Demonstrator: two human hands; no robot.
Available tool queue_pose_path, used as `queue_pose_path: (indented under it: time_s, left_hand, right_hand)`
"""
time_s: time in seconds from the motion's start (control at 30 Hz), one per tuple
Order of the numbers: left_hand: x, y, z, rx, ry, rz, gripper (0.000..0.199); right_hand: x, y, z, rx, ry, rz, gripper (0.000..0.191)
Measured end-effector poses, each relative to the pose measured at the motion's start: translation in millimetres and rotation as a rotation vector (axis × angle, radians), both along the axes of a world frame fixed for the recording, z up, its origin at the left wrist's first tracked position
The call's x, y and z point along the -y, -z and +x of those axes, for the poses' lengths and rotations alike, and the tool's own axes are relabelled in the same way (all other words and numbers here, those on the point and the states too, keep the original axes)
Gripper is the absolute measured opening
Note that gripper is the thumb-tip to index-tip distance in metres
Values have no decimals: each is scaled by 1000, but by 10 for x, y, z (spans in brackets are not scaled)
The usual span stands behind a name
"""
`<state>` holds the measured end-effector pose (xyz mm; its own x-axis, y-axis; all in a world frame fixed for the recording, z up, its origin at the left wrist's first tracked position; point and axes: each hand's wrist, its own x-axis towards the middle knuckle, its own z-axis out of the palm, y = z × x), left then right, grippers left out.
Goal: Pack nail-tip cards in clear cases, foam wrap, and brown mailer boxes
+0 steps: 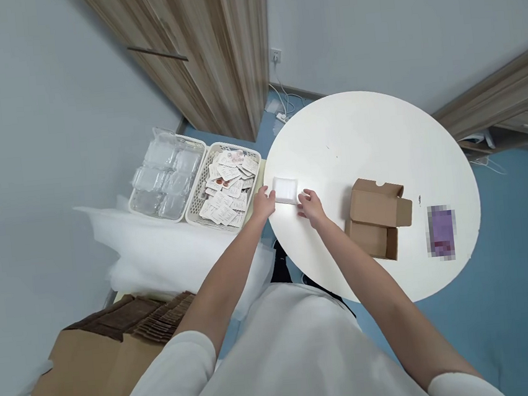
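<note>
A small flat white packet [285, 189] lies near the left edge of the round white table [360, 132]. My left hand [263, 203] is at the packet's left side, thumb and fingers apart. On the other side, my right hand [310, 206] has its fingers spread and slightly bent beside the packet's right edge. Neither hand is wrapped round the packet; whether the fingertips touch it is hard to tell. To the right of my right hand stands an opened brown cardboard box [377, 204], its lid folded back.
Left of the table are a white basket of printed cards [189, 212] and another basket [204, 143] of clear-wrapped packs. White foam sheeting [176, 253] and stacked flattened cartons [106, 356] lie nearer me. A blurred purple item [442, 227] rests at the table's right.
</note>
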<state>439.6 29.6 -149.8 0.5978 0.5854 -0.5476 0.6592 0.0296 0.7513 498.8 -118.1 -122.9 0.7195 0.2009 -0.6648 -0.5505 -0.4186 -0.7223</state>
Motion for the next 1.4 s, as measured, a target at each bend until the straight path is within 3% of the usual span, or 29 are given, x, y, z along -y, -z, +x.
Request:
queue_pose_path:
  time_s: [0.27,0.4,0.5,0.67,0.83,1.1,1.23,1.4]
  left_hand:
    - [-74,86,118,62,246,138,45]
    - [-4,147,45,103,210,38,47]
    - [129,108,-58,149,174,-8,48]
    - [511,-87,-277,248,134,-46,49]
    - [1090,-277,-452,341,210,-27,49]
    - [2130,-412,-329,308,400,94,47]
    - [2433,-453,-179,277,440,143,47]
    - [2580,-426,-85,221,470,171,46]
  right_hand:
    - [-219,220,174,268,-226,-131,62]
    - [-160,273,82,303,-227,-80,68]
    - [-19,244,-23,287,-222,-26,68]
    - [397,97,-180,351,-234,57,63]
    - [1063,-128,-306,419,-227,96,62]
    - [2241,-306,-314,411,-177,83,62]
    - [2537,-281,-196,402,-181,21,62]
    - [2650,-192,-107,409,-218,-61,63]
